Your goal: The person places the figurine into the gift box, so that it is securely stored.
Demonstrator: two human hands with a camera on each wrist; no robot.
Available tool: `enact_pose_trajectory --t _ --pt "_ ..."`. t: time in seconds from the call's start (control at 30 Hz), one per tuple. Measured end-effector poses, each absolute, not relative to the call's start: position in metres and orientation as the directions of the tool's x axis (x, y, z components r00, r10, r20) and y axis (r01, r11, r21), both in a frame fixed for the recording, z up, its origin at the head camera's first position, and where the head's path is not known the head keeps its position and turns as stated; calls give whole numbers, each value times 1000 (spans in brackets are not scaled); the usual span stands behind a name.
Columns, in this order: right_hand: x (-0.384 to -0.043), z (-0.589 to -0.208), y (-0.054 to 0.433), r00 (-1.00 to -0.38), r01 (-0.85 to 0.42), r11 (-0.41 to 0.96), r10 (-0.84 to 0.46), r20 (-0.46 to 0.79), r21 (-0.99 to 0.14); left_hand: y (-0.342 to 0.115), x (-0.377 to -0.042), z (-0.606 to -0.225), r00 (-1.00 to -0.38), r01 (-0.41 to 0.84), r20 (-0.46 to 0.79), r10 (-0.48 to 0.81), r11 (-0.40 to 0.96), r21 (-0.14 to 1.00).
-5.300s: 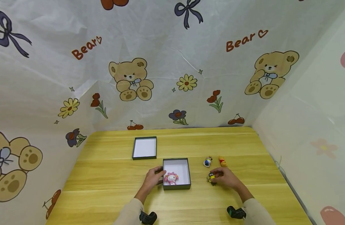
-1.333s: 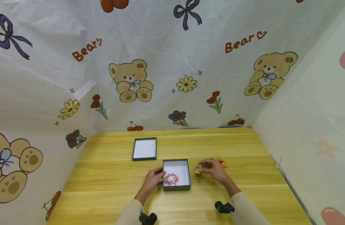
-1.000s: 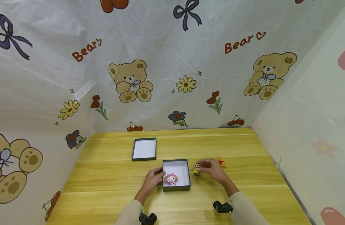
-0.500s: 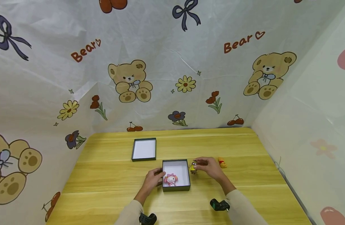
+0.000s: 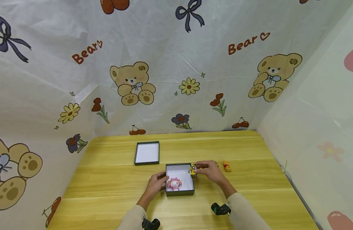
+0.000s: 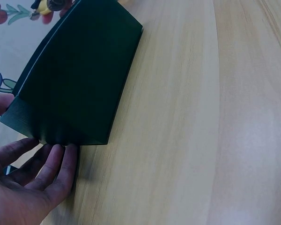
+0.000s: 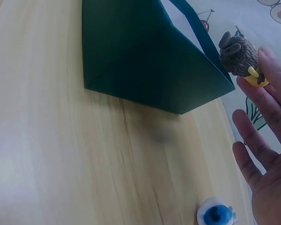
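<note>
My right hand (image 5: pixel 211 172) pinches a small yellow minion figurine (image 5: pixel 192 170) between thumb and fingertips, over the right rim of an open dark green box (image 5: pixel 180 193). In the right wrist view the figurine (image 7: pixel 240 57) shows its brown, textured lower part and feet, above the box's edge. With the thumb at the rim and the fingers against the outer wall, my left hand (image 5: pixel 155 185) grips the box's left side. Inside the white-lined box, at the front left, is a pink figurine (image 5: pixel 174 184) with a bow.
A dark-edged lid (image 5: pixel 147 152) lies white side up behind the box on the wooden table (image 5: pixel 113 179). An orange bear figurine in red (image 5: pixel 227 166) lies at the right. The blue and white figurine (image 7: pixel 216 213) is mostly hidden behind my right hand in the head view.
My right hand has lifted the minion figurine from the table's right part and carried it left to above the box's right rim. My left hand has stayed on the box.
</note>
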State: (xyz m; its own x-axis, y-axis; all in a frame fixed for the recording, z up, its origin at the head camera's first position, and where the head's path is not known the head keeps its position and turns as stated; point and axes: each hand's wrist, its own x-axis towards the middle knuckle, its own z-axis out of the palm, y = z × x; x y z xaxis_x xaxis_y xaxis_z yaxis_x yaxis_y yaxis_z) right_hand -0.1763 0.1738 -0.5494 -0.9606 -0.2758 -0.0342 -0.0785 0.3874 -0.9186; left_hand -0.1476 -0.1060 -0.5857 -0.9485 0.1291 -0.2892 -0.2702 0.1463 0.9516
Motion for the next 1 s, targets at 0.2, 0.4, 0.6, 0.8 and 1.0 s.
enact_pose_trajectory --t 0.2,0.4,0.6,0.8,1.0 --pt "-176 -548 167 -962 -68 418 -267 -51 -906 -106 -147 -585 -952 -261 -279 124 148 954" --pt "-177 -549 162 -954 -79 414 -295 -51 -907 -106 -148 -586 -955 -249 -268 126 150 957" --pt "-176 -552 159 -948 -106 408 -316 -31 -907 -106 -149 -587 -957 -241 -262 125 163 957" --pt "-175 -552 154 -940 -104 401 -337 -42 -910 -106 -149 -589 -956 -243 -263 127 154 958" --pt "-175 -552 149 -935 -120 423 -351 -40 -898 -106 -148 -587 -954 -252 -270 130 138 958"
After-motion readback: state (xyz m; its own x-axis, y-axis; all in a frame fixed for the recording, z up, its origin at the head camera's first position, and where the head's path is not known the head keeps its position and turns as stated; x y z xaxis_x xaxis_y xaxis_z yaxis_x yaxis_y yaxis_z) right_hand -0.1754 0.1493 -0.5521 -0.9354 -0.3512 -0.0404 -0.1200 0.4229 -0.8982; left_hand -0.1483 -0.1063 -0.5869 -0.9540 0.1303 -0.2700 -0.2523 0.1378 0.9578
